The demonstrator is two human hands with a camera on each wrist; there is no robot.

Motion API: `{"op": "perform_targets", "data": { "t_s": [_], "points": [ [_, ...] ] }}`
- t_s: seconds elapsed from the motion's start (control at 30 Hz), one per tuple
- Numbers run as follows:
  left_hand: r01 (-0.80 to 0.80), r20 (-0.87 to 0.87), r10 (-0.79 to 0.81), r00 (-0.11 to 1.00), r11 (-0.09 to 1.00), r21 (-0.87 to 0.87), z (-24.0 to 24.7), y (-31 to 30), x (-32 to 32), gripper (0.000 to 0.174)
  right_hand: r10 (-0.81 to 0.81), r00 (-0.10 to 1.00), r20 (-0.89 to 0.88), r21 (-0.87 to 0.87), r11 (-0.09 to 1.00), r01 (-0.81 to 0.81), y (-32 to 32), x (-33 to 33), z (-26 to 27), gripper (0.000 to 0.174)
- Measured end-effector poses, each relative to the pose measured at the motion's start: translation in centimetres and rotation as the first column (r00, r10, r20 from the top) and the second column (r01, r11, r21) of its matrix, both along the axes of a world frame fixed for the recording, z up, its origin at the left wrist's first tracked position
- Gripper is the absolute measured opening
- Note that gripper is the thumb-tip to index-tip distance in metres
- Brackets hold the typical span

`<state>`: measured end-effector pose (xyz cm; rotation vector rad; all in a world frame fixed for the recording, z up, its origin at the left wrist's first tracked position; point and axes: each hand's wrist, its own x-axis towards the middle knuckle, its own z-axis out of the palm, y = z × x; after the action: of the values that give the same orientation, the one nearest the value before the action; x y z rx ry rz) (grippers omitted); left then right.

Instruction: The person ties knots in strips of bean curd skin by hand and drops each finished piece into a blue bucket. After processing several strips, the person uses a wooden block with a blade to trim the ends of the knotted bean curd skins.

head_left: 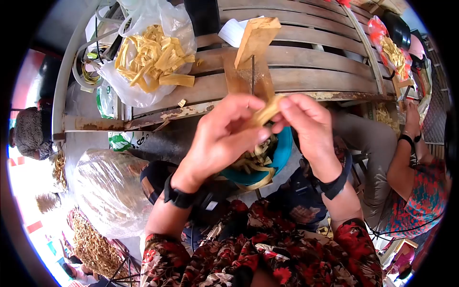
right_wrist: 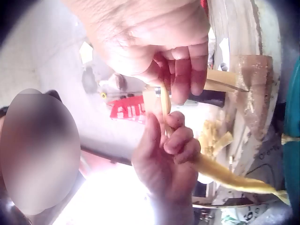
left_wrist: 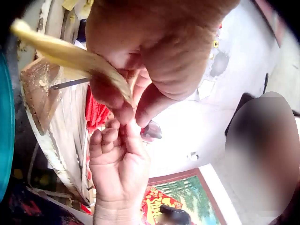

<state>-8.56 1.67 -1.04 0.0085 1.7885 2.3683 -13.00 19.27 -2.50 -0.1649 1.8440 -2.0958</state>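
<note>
I can make out no readable word from my end. In my right-wrist view, pale blocky characters blur on a flat red rectangular piece (right_wrist: 127,108). Gold markings on a red patterned panel (left_wrist: 158,204), left-wrist view, and dark marks on a green-and-white plastic bag (head_left: 128,139), head view, stay illegible.

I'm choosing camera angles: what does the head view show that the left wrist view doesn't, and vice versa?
Only the head view shows the plastic-wrapped bundle and the scraps inside the teal tub. Only the left wrist view shows a framed green picture. Both show the left hand and right hand pinching the yellow strip, plus parts of the teal tub and slatted bench, and the metal spike.
</note>
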Motion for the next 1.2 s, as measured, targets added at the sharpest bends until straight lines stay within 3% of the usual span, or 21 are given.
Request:
{"op": "perform_targets", "data": {
  "t_s": [0.1, 0.13, 0.17, 0.2, 0.23, 0.27, 0.33, 0.37, 0.4, 0.5, 0.63, 0.73, 0.77, 0.8, 0.83, 0.9, 0.93, 1.0, 1.07, 1.13, 1.2],
  "points": [
    [0.202, -0.036, -0.205, 0.978, 0.976, -0.081, 0.8, -3.0, 3.2, 0.014, -0.157, 0.988, 0.013, -0.195, 0.968, 0.156, 1.9, 1.0, 2.2, 0.02],
    [0.24, 0.167, -0.222, 0.961, 0.965, -0.103, 1.2, -3.8, 4.0, 0.014, -0.225, 0.974, -0.031, -0.241, 0.947, 0.211, 2.1, 1.4, 3.2, 0.021],
    [0.233, 0.217, -0.211, 0.953, 0.969, -0.08, 1.5, -3.7, 4.3, 0.023, -0.252, 0.968, -0.016, -0.222, 0.944, 0.243, 2.0, 2.4, 4.5, 0.016],
    [0.222, 0.269, -0.199, 0.942, 0.973, -0.057, 1.8, -3.5, 4.3, 0.033, -0.176, 0.978, -0.108, -0.281, 0.949, 0.14, 1.1, 3.9, 4.9, 0.014],
    [0.267, 0.181, -0.245, 0.953, 0.958, -0.108, 1.5, -3.5, 4.0, 0.051, -0.102, 0.974, -0.2, -0.329, 0.944, 0.031, 0.0, 5.7, 5.2, 0.013],
    [0.275, 0.258, -0.233, 0.938, 0.951, -0.14, 2.3, -2.9, 4.3, 0.052, -0.032, 0.956, -0.292, -0.365, 0.928, -0.08, -0.5, 7.4, 5.5, 0.012],
    [0.32, 0.208, -0.269, 0.94, 0.909, -0.266, 3.3, -1.8, 4.5, 0.035, 0.218, 0.94, -0.264, -0.081, 0.966, -0.246, -0.1, 9.8, 6.3, 0.011],
    [0.209, 0.106, -0.182, 0.978, 0.897, -0.39, 2.9, -1.6, 5.0, 0.031, 0.238, 0.94, -0.246, -0.004, 0.969, -0.247, 0.2, 9.5, 6.2, 0.012],
    [0.19, 0.156, -0.133, 0.979, 0.874, -0.446, 3.3, -1.9, 5.3, 0.03, 0.065, 0.989, -0.13, -0.132, 0.988, -0.082, -0.4, 9.7, 4.5, 0.014],
    [0.042, 0.213, -0.061, 0.975, 0.995, 0.092, 2.7, -1.6, 6.1, 0.029, 0.154, 0.977, 0.15, -0.087, 0.986, -0.142, 0.0, 8.5, 3.1, 0.019],
    [0.112, 0.226, -0.157, 0.962, 0.974, 0.198, 2.7, -1.1, 5.9, 0.023, 0.179, 0.971, 0.159, -0.1, 0.981, -0.164, -0.7, 8.7, 2.3, 0.015],
    [0.04, 0.194, -0.059, 0.979, 0.994, 0.1, 1.5, -1.3, 6.1, 0.019, 0.082, 0.997, 0.014, -0.02, 0.996, -0.081, -0.7, 8.8, 1.5, 0.019],
    [-0.035, 0.129, 0.043, 0.991, 0.997, -0.065, 1.3, -1.1, 6.1, 0.017, 0.026, 0.996, -0.085, -0.014, 1.0, -0.027, -0.9, 9.0, 1.5, 0.023],
    [-0.048, 0.064, 0.058, 0.996, 0.987, -0.152, 1.0, -0.9, 6.2, 0.017, -0.028, 0.982, -0.186, -0.013, 1.0, 0.026, -0.9, 9.1, 1.5, 0.028],
    [-0.068, 0.001, 0.07, 0.998, 0.969, -0.237, 0.7, -0.7, 6.3, 0.017, 0.047, 0.975, -0.217, 0.067, 0.997, -0.033, -0.6, 9.3, 2.0, 0.04],
    [-0.033, -0.05, 0.015, 0.999, 0.926, -0.377, 0.7, -0.4, 6.8, 0.021, 0.015, 0.966, -0.257, 0.09, 0.996, 0.009, -1.3, 10.2, 1.7, 0.042],
    [-0.015, -0.005, 0.015, 1.0, 0.979, -0.205, 0.9, -0.4, 6.9, 0.022, -0.027, 0.964, -0.265, 0.075, 0.996, 0.049, -1.4, 10.3, 1.1, 0.042],
    [-0.011, 0.083, -0.002, 0.997, 0.987, 0.159, 1.2, -0.2, 7.2, 0.026, 0.077, 0.992, 0.101, -0.225, 0.973, -0.053, -0.1, 9.7, 2.4, 0.043],
    [0.005, 0.164, -0.057, 0.985, 0.954, 0.3, -0.4, -1.3, 7.2, 0.022, 0.267, 0.905, 0.331, -0.495, 0.866, -0.074, 0.1, 9.7, 3.7, 0.045],
    [-0.035, 0.253, -0.118, 0.96, 0.848, 0.529, -1.0, -0.6, 7.2, 0.021, 0.397, 0.854, 0.336, -0.606, 0.785, -0.127, 0.3, 9.5, 2.8, 0.046],
    [-0.02, 0.312, -0.151, 0.938, 0.875, 0.483, -0.8, 0.0, 7.8, 0.023, 0.304, 0.931, 0.201, -0.413, 0.888, -0.201, 0.2, 9.3, 2.9, 0.045]
  ]
}}
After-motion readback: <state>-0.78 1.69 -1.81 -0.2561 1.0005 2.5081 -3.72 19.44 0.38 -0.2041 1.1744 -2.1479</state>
